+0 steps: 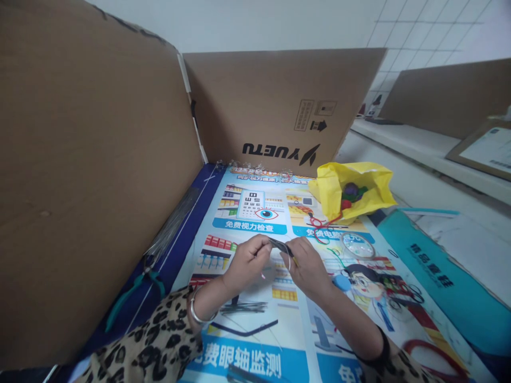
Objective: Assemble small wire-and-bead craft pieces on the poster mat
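Between my two hands is a thin dark strip (281,246), with a fine pale loop hanging beside it. My left hand (249,261) is closed, its thumb and fingers pinching the strip's left end. The right end is in my right hand (309,267), whose fingers are curled round it; a small yellowish bit shows there, too small to name. Both hands are above a printed poster (255,226). Under my left wrist lies a small bundle of thin wires (244,307), and a dark bent strip (243,333) lies nearer to me.
Teal-handled pliers (138,290) and a long wire bundle (175,219) lie at left, by a tall cardboard panel (99,159). A yellow bag (331,186) holding coloured balls stands at back right. Nearby are a clear ring-shaped roll (358,257) and a red coil (435,343).
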The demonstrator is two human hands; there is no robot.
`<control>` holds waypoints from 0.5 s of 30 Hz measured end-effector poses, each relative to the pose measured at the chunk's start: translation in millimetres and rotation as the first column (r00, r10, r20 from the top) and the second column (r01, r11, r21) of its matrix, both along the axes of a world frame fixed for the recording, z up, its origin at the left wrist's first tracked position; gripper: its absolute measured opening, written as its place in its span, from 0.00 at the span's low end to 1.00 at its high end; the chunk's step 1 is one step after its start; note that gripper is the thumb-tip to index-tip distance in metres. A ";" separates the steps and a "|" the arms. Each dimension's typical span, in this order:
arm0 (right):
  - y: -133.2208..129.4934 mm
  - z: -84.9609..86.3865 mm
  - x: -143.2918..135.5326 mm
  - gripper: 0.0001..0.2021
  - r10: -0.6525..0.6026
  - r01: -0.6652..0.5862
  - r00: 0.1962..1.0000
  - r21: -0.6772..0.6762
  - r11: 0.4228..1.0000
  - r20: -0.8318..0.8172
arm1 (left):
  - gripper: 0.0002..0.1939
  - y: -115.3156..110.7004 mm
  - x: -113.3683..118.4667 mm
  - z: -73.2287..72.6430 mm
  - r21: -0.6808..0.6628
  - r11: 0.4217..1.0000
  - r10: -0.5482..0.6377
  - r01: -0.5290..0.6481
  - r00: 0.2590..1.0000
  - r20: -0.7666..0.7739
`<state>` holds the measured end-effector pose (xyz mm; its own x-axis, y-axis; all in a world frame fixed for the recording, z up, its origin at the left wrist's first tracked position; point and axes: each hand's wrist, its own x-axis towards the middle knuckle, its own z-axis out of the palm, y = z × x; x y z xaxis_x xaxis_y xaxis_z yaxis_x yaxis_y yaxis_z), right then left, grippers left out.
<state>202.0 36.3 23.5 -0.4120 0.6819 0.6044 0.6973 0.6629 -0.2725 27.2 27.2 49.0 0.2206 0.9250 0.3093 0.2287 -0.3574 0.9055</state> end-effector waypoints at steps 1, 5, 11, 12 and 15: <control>0.2 -0.5 0.3 0.06 0.001 -0.001 1.000 0.000 1.000 0.002 | 0.09 0.1 0.1 0.2 -0.001 1.000 -0.001 0.001 1.000 0.003; 1.0 -2.0 0.8 0.06 0.000 0.000 1.000 -0.008 1.000 0.011 | 0.09 0.4 0.3 0.3 -0.022 1.000 -0.008 0.009 1.000 0.026; 1.5 -2.6 0.4 0.06 0.002 -0.002 1.000 0.004 1.000 0.004 | 0.09 0.9 0.1 -0.6 -0.105 0.994 -0.032 0.039 0.997 0.075; 1.5 -2.8 0.4 0.06 0.006 -0.006 1.000 0.006 1.000 0.004 | 0.09 1.0 0.1 -0.8 -0.117 0.992 -0.036 0.046 0.996 0.085; 1.4 -3.0 0.5 0.07 0.003 -0.003 1.000 -0.005 1.000 0.011 | 0.09 1.4 0.1 -1.6 -0.139 0.989 -0.044 0.059 0.993 0.109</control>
